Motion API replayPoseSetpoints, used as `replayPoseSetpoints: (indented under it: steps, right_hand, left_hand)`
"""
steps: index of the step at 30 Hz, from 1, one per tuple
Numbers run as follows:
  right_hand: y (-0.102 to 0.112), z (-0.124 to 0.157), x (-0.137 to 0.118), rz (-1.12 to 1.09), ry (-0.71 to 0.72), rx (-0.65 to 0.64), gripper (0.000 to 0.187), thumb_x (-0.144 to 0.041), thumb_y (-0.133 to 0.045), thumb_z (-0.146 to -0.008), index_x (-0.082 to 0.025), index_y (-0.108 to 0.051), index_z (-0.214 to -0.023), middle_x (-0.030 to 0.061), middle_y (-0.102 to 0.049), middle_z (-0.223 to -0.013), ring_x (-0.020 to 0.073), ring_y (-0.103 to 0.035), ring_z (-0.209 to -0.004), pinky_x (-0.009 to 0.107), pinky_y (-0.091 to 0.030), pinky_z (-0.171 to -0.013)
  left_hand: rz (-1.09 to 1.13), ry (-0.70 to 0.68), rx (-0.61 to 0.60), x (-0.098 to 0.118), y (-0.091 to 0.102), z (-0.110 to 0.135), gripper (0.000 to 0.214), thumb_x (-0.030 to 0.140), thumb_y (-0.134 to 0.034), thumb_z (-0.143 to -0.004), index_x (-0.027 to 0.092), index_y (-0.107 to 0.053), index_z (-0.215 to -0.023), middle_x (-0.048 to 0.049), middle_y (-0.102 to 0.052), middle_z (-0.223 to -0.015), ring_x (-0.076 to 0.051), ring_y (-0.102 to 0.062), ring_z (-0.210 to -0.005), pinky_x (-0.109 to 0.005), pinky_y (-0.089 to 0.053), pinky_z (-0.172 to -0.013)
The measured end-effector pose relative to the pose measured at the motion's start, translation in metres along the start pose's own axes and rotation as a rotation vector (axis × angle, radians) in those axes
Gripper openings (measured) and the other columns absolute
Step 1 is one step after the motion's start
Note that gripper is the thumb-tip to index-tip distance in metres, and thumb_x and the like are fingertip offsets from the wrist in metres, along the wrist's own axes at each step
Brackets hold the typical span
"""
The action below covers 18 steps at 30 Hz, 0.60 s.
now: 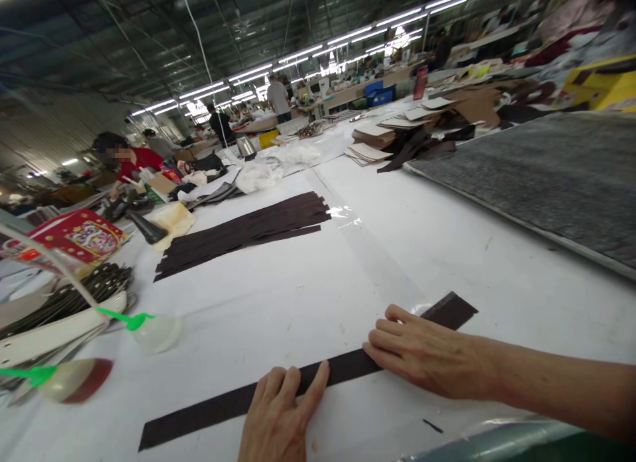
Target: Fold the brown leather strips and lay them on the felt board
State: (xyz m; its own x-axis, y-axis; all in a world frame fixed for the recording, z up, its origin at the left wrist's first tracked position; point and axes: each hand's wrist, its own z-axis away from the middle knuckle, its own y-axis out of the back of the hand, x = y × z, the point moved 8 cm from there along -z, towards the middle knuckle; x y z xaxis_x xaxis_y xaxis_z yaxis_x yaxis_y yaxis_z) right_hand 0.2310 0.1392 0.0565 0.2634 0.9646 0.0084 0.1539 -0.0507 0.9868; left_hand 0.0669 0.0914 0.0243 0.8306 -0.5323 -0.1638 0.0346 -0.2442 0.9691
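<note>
A long dark brown strip, apparently leather, lies slantwise across the white table in front of me. My left hand is on its middle part, with bent fingers over the strip and the thumb stretched out along it. Farther right, my right hand has its fingers curled down onto the same strip, covering a stretch of it. The strip's right end shows beyond that hand, with a greyish patch on top. Fingertips of both hands are partly hidden.
Similar dark strips lie in a row farther back. At left are two squeeze bottles with green nozzles and a red box. A grey board covers the right side. A person in red is at far left.
</note>
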Motion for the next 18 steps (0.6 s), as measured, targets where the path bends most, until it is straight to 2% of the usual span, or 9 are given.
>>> replayPoseSetpoints:
  steps: [4,8,11,14,18]
  right_hand:
    - [0.008,0.017,0.006,0.020,-0.023,0.005,0.020,-0.004,-0.040,-0.093,-0.011,-0.057,-0.098,0.0039,-0.051,-0.084,0.0180,-0.043,-0.075,0.036,-0.032,-0.076]
    - [0.012,0.025,0.010,0.043,-0.027,0.002,0.020,-0.004,-0.039,-0.094,-0.012,-0.057,-0.097,0.0036,-0.050,-0.083,0.0178,-0.043,-0.075,0.035,-0.032,-0.077]
    - [0.012,0.026,0.010,0.064,-0.024,0.006,0.019,-0.005,-0.039,-0.094,-0.012,-0.057,-0.099,0.0038,-0.050,-0.083,0.0181,-0.043,-0.076,0.035,-0.032,-0.078]
    - [0.010,0.027,0.012,0.046,-0.060,0.013,0.018,-0.005,-0.041,-0.093,-0.012,-0.056,-0.098,0.0038,-0.050,-0.083,0.0181,-0.043,-0.077,0.035,-0.033,-0.077]
    - [0.010,0.032,0.016,0.032,-0.099,0.014,0.016,-0.007,-0.041,-0.093,-0.013,-0.055,-0.093,0.0033,-0.050,-0.083,0.0176,-0.043,-0.076,0.034,-0.033,-0.077]
  left_hand:
    - [-0.004,0.066,0.037,-0.003,0.002,0.001,0.071,0.000,-0.046,-0.078,0.032,-0.040,-0.142,-0.0063,-0.054,-0.098,-0.022,-0.049,-0.086,-0.037,-0.044,-0.080]
    - [0.157,0.116,0.128,0.002,0.018,-0.014,0.056,-0.002,-0.042,-0.078,0.028,-0.056,-0.124,-0.0079,-0.054,-0.105,-0.022,-0.053,-0.093,-0.037,-0.045,-0.079]
    - [0.366,0.081,0.158,0.023,0.027,-0.044,0.045,0.001,-0.038,-0.084,0.019,-0.056,-0.121,-0.0105,-0.056,-0.110,-0.022,-0.054,-0.096,-0.036,-0.048,-0.080]
    - [0.555,0.064,0.118,0.049,0.024,-0.074,0.039,0.004,-0.036,-0.088,0.015,-0.054,-0.121,-0.0102,-0.058,-0.101,-0.022,-0.055,-0.091,-0.037,-0.050,-0.079]
    - [0.554,0.074,0.055,0.066,0.012,-0.092,0.039,0.001,-0.035,-0.088,0.012,-0.056,-0.118,-0.0093,-0.058,-0.095,-0.023,-0.054,-0.087,-0.040,-0.051,-0.079]
